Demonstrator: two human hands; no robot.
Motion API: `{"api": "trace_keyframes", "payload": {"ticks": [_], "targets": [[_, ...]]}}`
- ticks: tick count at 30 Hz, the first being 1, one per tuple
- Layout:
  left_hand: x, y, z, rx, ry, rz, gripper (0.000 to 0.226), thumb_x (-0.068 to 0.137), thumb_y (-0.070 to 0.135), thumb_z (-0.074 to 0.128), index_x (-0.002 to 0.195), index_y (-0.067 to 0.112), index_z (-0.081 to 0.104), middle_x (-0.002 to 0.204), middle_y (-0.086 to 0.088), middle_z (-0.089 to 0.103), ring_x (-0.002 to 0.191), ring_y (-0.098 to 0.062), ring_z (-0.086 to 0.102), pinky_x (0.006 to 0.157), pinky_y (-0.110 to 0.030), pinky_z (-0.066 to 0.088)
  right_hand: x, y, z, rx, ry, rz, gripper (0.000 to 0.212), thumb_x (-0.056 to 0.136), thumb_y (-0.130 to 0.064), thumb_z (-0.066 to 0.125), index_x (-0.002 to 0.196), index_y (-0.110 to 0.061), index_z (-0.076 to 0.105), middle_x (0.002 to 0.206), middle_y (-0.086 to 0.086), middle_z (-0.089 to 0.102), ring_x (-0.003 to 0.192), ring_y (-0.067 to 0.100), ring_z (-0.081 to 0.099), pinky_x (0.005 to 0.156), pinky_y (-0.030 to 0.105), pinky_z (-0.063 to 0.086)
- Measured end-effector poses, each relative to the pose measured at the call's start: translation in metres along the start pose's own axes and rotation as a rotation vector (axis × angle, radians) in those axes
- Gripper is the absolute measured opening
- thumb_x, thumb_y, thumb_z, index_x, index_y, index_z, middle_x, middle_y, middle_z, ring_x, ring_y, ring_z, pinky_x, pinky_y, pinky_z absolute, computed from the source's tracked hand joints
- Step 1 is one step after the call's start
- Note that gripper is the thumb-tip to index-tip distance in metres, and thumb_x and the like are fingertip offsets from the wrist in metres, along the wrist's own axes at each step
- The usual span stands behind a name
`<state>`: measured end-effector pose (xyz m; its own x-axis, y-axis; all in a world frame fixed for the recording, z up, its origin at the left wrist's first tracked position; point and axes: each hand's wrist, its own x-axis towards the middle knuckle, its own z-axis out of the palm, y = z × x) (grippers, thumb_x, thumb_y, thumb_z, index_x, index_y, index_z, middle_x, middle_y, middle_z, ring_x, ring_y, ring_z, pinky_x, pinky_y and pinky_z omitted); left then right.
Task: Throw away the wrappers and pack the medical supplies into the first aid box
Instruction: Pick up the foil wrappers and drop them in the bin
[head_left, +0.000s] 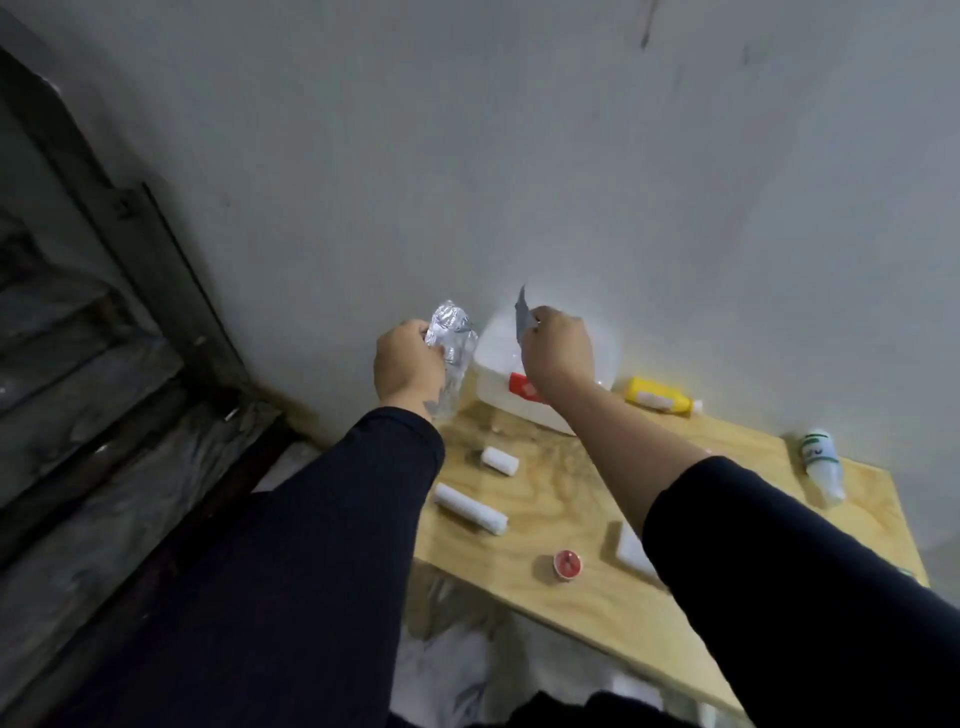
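My left hand (408, 364) grips a crumpled clear plastic wrapper (451, 348), held up near the wall above the table's left end. My right hand (558, 345) pinches a small grey wrapper piece (521, 312) above the white first aid box (498, 364), which has a red label (522, 387) and stands against the wall. On the wooden table (571, 488) lie two white bandage rolls (500, 461) (470, 508), a yellow bottle (657, 396), a white bottle with a green label (822, 465), a small red cap (567, 564) and a flat white pack (631, 551), partly hidden by my right arm.
A grey wall rises directly behind the table. To the left is a dark metal frame (156, 244) with crumpled plastic sheeting (104, 467) below it. More plastic sheeting lies under the table's front edge.
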<state>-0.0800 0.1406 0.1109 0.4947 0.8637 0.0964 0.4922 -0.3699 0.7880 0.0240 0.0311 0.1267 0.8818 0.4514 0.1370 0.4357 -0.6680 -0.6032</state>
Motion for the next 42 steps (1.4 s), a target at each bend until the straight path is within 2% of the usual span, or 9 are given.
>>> {"api": "trace_keyframes", "payload": {"ticks": [7,13,15,17,25,28,31,35,42], "targets": [[0.039,-0.135,-0.103,0.050,0.037,-0.150,0.015,0.087,0.012,0.058,0.092,0.011,0.072,0.088,-0.005,0.072,0.081,-0.027,0.065,0.075,-0.032,0.053,-0.052,-0.123,0.122,0.036,-0.202,-0.088,0.027,0.097,-0.019,0.037,0.079,-0.008,0.054,0.095,0.028,0.067,0.093,0.042,0.063,0.074,0.039,0.049],[0.034,-0.241,-0.153,0.038,0.017,-0.326,0.019,0.092,0.021,0.057,0.099,0.009,0.071,0.100,-0.011,0.073,0.096,-0.029,0.066,0.070,-0.025,0.039,-0.097,-0.177,0.228,-0.016,-0.458,-0.057,0.034,0.087,0.001,0.039,0.057,-0.015,0.037,0.085,0.026,0.057,0.075,0.031,0.051,0.066,0.034,0.038],[0.031,-0.275,-0.160,0.026,0.020,-0.411,0.024,0.093,0.026,0.057,0.101,0.009,0.071,0.102,-0.013,0.073,0.098,-0.031,0.066,0.072,-0.028,0.042,-0.109,-0.185,0.260,-0.088,-0.566,-0.062,0.022,0.091,-0.001,0.040,0.083,-0.004,0.061,0.099,0.028,0.061,0.091,0.037,0.059,0.074,0.036,0.046],[0.028,-0.307,-0.162,0.012,0.018,-0.501,0.027,0.093,0.028,0.057,0.102,0.008,0.071,0.104,-0.015,0.073,0.101,-0.033,0.066,0.076,-0.030,0.044,-0.117,-0.189,0.292,-0.119,-0.630,-0.032,0.026,0.094,-0.008,0.042,0.110,0.001,0.060,0.114,0.024,0.063,0.107,0.037,0.059,0.082,0.034,0.047],[0.044,-0.399,-0.146,0.032,0.006,-0.737,0.020,0.088,0.016,0.059,0.102,0.008,0.072,0.104,-0.014,0.073,0.101,-0.031,0.066,0.083,-0.030,0.047,-0.129,-0.192,0.404,-0.275,-0.831,-0.065,0.031,0.094,-0.008,0.043,0.122,-0.003,0.055,0.124,0.018,0.061,0.117,0.032,0.057,0.092,0.033,0.045],[0.055,-0.431,-0.136,0.005,-0.017,-0.763,0.015,0.089,0.013,0.057,0.093,0.007,0.070,0.089,-0.011,0.070,0.083,-0.027,0.064,0.078,-0.032,0.048,-0.125,-0.189,0.441,-0.270,-0.882,-0.081,0.031,0.096,-0.012,0.042,0.124,-0.010,0.055,0.124,0.014,0.062,0.114,0.031,0.056,0.080,0.028,0.038],[0.057,-0.455,-0.126,0.063,-0.135,-0.774,0.017,0.094,0.013,0.055,0.078,0.007,0.056,0.078,-0.011,0.058,0.070,-0.023,0.053,0.069,-0.035,0.041,-0.122,-0.180,0.470,-0.332,-1.000,-0.098,0.044,0.099,-0.021,0.043,0.142,-0.013,0.037,0.134,0.014,0.055,0.119,0.031,0.054,0.086,0.033,0.042],[0.048,-0.470,-0.124,0.143,-0.240,-0.820,0.033,0.098,0.020,0.055,0.124,0.000,0.058,0.125,-0.018,0.062,0.115,-0.033,0.057,0.094,-0.036,0.044,-0.118,-0.168,0.478,-0.403,-1.090,-0.097,0.046,0.098,-0.023,0.047,0.139,-0.006,0.038,0.129,0.020,0.057,0.110,0.035,0.058,0.085,0.037,0.048],[0.061,-0.445,-0.141,0.204,-0.316,-0.723,0.048,0.095,0.017,0.059,0.140,0.005,0.048,0.141,-0.014,0.054,0.130,-0.030,0.050,0.107,-0.037,0.041,-0.106,-0.178,0.449,-0.425,-1.063,-0.188,0.041,0.096,-0.020,0.049,0.134,-0.007,0.046,0.135,0.019,0.053,0.123,0.035,0.051,0.101,0.040,0.044]]}}
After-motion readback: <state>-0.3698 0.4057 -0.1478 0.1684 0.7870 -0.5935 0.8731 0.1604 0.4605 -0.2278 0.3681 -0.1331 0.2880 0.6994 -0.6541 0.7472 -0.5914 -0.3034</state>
